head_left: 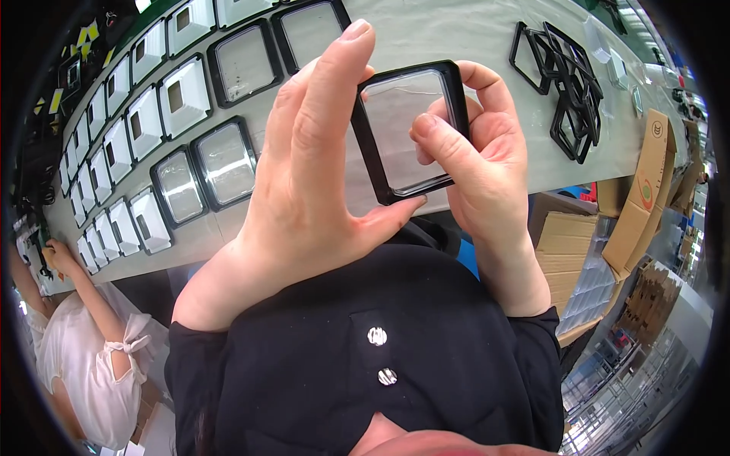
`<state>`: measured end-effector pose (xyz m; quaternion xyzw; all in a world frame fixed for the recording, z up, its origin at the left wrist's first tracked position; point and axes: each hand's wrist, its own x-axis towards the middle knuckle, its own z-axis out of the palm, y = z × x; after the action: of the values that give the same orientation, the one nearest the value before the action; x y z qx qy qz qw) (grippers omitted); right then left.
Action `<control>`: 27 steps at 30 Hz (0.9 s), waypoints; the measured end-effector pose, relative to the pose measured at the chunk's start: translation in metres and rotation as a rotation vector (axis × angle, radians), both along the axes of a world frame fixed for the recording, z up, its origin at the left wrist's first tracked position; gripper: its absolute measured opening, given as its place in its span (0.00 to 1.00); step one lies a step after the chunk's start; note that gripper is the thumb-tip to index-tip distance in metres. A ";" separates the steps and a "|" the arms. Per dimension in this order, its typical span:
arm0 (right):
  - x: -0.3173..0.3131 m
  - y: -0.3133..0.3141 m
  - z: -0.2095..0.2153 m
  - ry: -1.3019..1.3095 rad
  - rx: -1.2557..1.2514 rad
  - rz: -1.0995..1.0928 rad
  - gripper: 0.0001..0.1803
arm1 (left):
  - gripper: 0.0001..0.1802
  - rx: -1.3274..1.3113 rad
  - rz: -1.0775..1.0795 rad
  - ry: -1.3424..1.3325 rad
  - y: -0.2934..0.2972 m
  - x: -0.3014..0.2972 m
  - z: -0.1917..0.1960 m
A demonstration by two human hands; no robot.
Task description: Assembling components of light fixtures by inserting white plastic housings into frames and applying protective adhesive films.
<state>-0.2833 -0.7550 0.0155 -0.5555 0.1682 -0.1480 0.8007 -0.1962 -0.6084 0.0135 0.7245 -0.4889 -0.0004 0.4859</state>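
A black rectangular frame with rounded corners and a clear panel [399, 140] is held up tilted in front of my chest, above the table edge. My left hand [300, 152] spans its left side, fingers upright by the upper left corner and thumb at the lower edge. On the other side, my right hand [487, 148] grips the right bar, its thumb over the near face and the other fingers behind, partly seen through the panel. Similar black frames with clear panels [243, 64] lie on the table just beyond my left hand.
White housings with dark windows [182, 95] stand in rows at left on the pale-covered table [464, 30]. Loose black frames [574, 91] are heaped at right. An open cardboard box [566, 243] is beside the table's right edge. A co-worker's hand [61, 257] is at far left.
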 end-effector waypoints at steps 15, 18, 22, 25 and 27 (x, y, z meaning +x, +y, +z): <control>0.002 -0.010 -0.030 0.176 -0.941 -0.039 0.40 | 0.60 0.134 0.047 -0.002 -0.002 -0.004 -0.031; -0.004 -0.015 -0.032 -0.048 -1.390 -0.079 0.37 | 0.59 0.188 0.129 -0.138 -0.004 0.003 -0.037; -0.030 -0.004 -0.028 0.137 -1.680 0.206 0.24 | 0.60 0.238 0.110 -0.113 -0.004 0.003 -0.036; -0.027 -0.001 -0.028 0.145 -1.824 0.195 0.23 | 0.58 0.243 0.098 -0.101 -0.003 0.004 -0.033; -0.025 -0.001 -0.029 0.124 -1.820 0.178 0.22 | 0.56 0.254 0.110 -0.118 -0.003 0.002 -0.032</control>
<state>-0.3083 -0.7560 -0.0133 -0.9899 -0.0139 -0.1310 0.0522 -0.1945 -0.6117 -0.0183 0.8046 -0.4721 0.0069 0.3602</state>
